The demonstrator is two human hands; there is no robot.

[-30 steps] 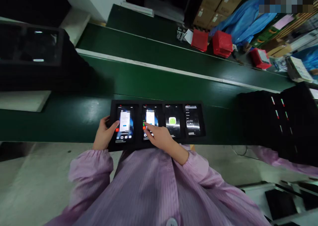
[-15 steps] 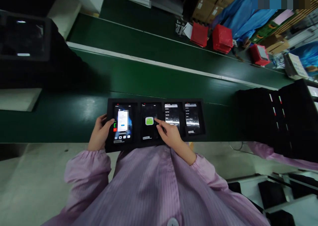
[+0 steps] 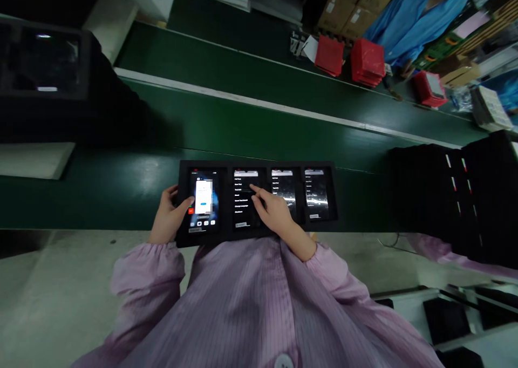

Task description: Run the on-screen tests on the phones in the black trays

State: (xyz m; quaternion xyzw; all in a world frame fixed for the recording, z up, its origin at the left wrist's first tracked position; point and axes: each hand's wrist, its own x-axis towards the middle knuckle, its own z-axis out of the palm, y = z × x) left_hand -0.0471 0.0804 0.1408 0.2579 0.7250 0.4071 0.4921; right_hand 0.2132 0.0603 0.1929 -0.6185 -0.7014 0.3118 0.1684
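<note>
A black tray [image 3: 229, 233] lies along the front edge of the green bench, holding several phones side by side. My left hand [image 3: 165, 217] grips its left end, with the thumb over the rim by the leftmost phone [image 3: 204, 222]. That phone is lit, with a white pop-up above a row of icons. On the second phone [image 3: 242, 217] a black screen lists white lines of text. My right hand [image 3: 278, 215] is over this phone's right side, index finger stretched to the screen, holding nothing. The third phone [image 3: 282, 181] is partly covered by this hand. The rightmost phone [image 3: 316, 195] shows a similar list.
Stacks of black trays stand on the bench at the left [image 3: 84, 109] and right [image 3: 421, 190]. Across the green bench [image 3: 243, 125] runs a pale strip. Red stacks [image 3: 367, 63] lie at the far side, near cardboard boxes [image 3: 343, 12] and a person's blue clothing [image 3: 404, 22].
The second phone's screen has changed from a green robot icon to a text list. My right index finger has shifted slightly up on it. My left hand still grips the tray.
</note>
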